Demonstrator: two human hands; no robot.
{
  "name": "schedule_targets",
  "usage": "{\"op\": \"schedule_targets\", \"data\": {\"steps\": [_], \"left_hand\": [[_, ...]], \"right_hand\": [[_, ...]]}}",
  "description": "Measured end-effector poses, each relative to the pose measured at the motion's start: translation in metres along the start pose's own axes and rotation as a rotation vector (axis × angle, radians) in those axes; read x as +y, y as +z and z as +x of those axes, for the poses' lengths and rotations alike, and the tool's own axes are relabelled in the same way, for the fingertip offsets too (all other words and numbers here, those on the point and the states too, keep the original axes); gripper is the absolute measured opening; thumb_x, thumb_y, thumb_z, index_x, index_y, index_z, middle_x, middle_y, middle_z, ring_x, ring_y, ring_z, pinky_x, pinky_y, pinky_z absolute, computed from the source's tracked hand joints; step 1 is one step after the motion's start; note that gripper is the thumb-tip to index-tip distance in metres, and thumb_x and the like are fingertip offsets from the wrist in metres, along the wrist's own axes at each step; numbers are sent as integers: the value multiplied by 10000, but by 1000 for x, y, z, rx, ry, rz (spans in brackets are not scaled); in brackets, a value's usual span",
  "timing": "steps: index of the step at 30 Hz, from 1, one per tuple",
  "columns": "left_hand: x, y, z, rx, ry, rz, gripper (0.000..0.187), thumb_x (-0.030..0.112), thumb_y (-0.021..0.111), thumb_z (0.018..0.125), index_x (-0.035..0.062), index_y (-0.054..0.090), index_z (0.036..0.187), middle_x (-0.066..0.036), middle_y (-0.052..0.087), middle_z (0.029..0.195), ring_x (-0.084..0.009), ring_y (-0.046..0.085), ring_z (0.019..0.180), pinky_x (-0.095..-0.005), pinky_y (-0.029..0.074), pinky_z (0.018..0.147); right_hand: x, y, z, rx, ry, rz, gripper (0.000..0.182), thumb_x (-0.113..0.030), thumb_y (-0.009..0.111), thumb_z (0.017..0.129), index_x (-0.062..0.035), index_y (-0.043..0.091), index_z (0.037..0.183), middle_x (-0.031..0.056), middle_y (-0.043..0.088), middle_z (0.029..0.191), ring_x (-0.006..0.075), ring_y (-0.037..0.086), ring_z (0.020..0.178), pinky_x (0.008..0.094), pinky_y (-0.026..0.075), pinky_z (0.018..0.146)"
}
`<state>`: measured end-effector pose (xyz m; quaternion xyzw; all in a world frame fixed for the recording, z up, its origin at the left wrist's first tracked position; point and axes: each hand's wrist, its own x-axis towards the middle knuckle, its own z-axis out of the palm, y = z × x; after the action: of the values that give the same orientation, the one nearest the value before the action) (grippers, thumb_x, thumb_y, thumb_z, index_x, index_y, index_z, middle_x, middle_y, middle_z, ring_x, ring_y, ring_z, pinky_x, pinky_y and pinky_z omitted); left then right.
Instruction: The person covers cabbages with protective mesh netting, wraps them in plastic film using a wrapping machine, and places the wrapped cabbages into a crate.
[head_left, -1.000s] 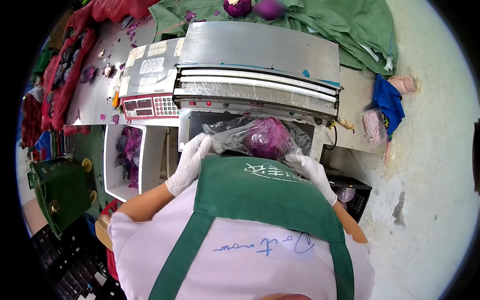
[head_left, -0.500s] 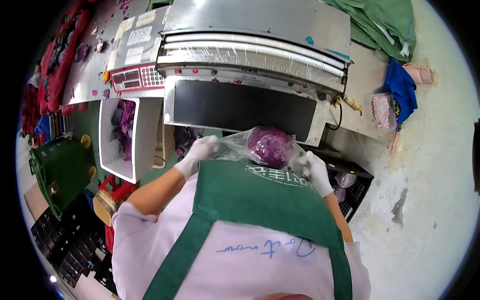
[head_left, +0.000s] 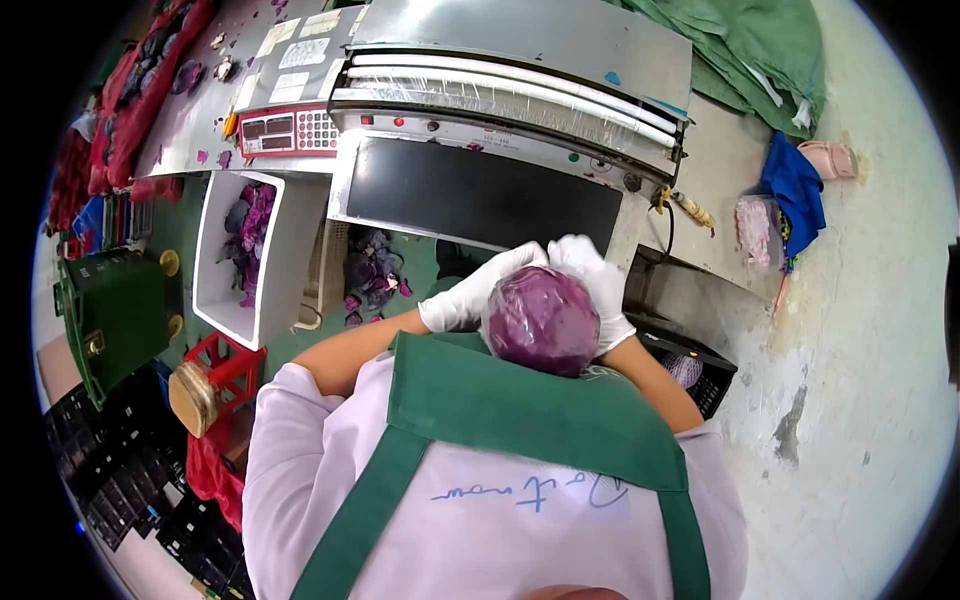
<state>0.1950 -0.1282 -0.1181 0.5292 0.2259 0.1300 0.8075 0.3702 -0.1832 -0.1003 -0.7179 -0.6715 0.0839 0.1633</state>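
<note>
A round red cabbage [head_left: 543, 320] in clear, shiny plastic film is held close against the green apron [head_left: 520, 400]. My left hand [head_left: 490, 285], in a white glove, curves around its left and far side, fingers closed on the film. White-gloved too, my right hand [head_left: 595, 280] is at its far right side, its fingers bent and closed on the film. Both hands meet behind the cabbage, and their fingertips are partly hidden there. Just beyond them lies the black plate [head_left: 480, 190] of a film wrapping machine, with a roll of film [head_left: 520, 95] at its back.
Left of the machine are a scale [head_left: 290, 132] and a white bin [head_left: 225, 290] with purple leaves. More leaves [head_left: 375, 270] lie on the floor. A red stool [head_left: 225, 375] and green container [head_left: 115, 315] stand further left. A black crate [head_left: 705, 375] holding netted produce is at right.
My left hand has come in from the left, where it was stretching the film, to the cabbage's far side. My right hand has moved up beside it. The cabbage is nearer my chest.
</note>
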Motion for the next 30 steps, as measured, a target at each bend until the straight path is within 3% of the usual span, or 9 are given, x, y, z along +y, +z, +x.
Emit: {"op": "schedule_targets", "data": {"steps": [1, 7, 8, 14, 18, 20, 24, 27, 30], "left_hand": [[6, 5, -2, -25, 27, -373, 211, 191, 527, 981, 59, 579, 1137, 9, 613, 1092, -73, 558, 965, -252, 479, 845], [71, -13, -47, 284, -436, 65, 609, 574, 440, 962, -1, 617, 1057, -52, 649, 900, -122, 623, 778, -281, 527, 744], [76, -13, -61, 275, -491, -435, 697, 643, 420, 932, -15, 617, 1046, -80, 664, 933, -165, 648, 807, -304, 539, 787], [64, -6, -153, 519, 49, -593, 693, 635, 377, 950, -3, 631, 860, -122, 670, 932, -198, 639, 890, -336, 486, 910], [67, -12, -229, 657, 355, 245, 345, 317, 500, 958, 52, 635, 784, -111, 674, 849, -202, 628, 831, -344, 477, 885], [64, -11, -270, 854, 645, 905, 181, 218, 595, 823, 123, 709, 927, -108, 654, 1100, -284, 537, 1082, -468, 350, 1033], [42, -8, -335, 572, 495, 495, 432, 324, 512, 942, 59, 588, 1274, -166, 639, 1151, -291, 590, 1078, -386, 443, 942], [12, 45, -378, 1047, 478, 489, 424, 280, 597, 906, 133, 566, 1302, -122, 684, 778, -271, 670, 714, -336, 527, 681], [-18, 104, -410, 1300, 374, 232, 723, 383, 637, 882, 142, 308, 1479, -198, 586, 1223, -298, 615, 1067, -381, 488, 918]], "right_hand": [[-11, -16, 10, 96, -52, -21, 215, -292, 576, 906, -145, 530, 755, 52, 529, 719, 229, 602, 526, 329, 462, 425], [-54, -41, 14, 183, -168, -169, 196, -282, 633, 853, -153, 540, 739, 46, 521, 760, 208, 592, 519, 347, 461, 433], [-65, -39, 12, 187, -180, -165, 196, -282, 633, 853, -153, 540, 739, 46, 521, 760, 208, 592, 519, 347, 461, 433], [-144, -5, 12, 418, -252, 522, 136, -200, 618, 899, -101, 628, 807, 55, 585, 803, 256, 596, 570, 349, 470, 495], [-203, 45, -15, -254, -223, 1376, 186, -203, 562, 968, -37, 645, 953, 65, 616, 950, 155, 617, 874, 289, 495, 799], [-239, 35, -31, -1114, 257, 1731, 328, -217, 507, 984, -1, 517, 1231, 91, 585, 1161, 172, 548, 1108, 289, 415, 1002], [-295, 56, -75, -1194, 33, 1478, 348, -233, 497, 970, -27, 519, 1250, 90, 584, 1180, 199, 555, 1108, 338, 438, 987], [-305, 55, -113, -1278, 257, 1470, 385, -283, 477, 964, -41, 518, 1261, 98, 582, 1193, 222, 559, 1113, 370, 447, 983], [-298, 51, -135, -1388, 285, 1393, 423, -332, 458, 958, -56, 518, 1272, 106, 580, 1206, 245, 563, 1117, 402, 455, 979]]}}
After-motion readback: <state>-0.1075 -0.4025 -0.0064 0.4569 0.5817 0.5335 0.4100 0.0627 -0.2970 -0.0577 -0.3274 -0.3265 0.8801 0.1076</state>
